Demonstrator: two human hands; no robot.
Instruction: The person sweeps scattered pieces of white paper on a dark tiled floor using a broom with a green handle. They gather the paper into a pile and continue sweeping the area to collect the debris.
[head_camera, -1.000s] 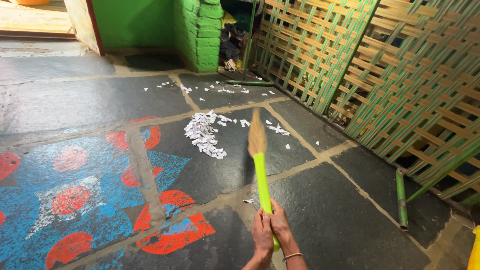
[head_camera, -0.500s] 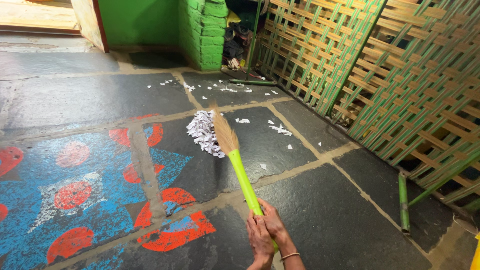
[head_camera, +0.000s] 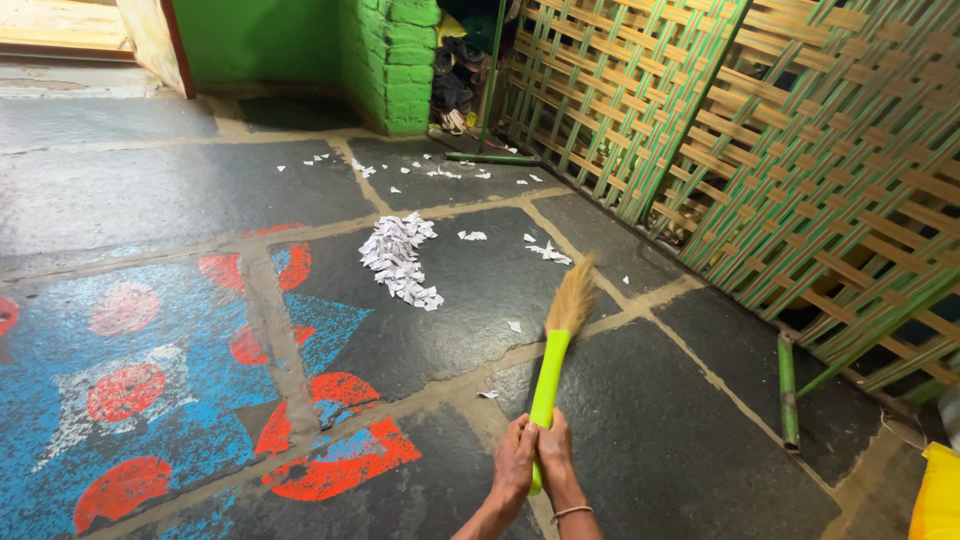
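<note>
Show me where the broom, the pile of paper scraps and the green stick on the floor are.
broom (head_camera: 552, 365): head view, on the middle of its green handle.
pile of paper scraps (head_camera: 396, 260): head view, on the centre of the white heap.
green stick (head_camera: 787, 392): head view, on the middle of its length.

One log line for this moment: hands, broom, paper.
left hand: grips broom handle | right hand: grips same handle | bristles: right of paper pile, apart | loose scraps: scattered on stone floor

1 broom (head_camera: 556, 352), 2 hands (head_camera: 534, 462), 1 paper-scrap pile (head_camera: 398, 258)
</note>
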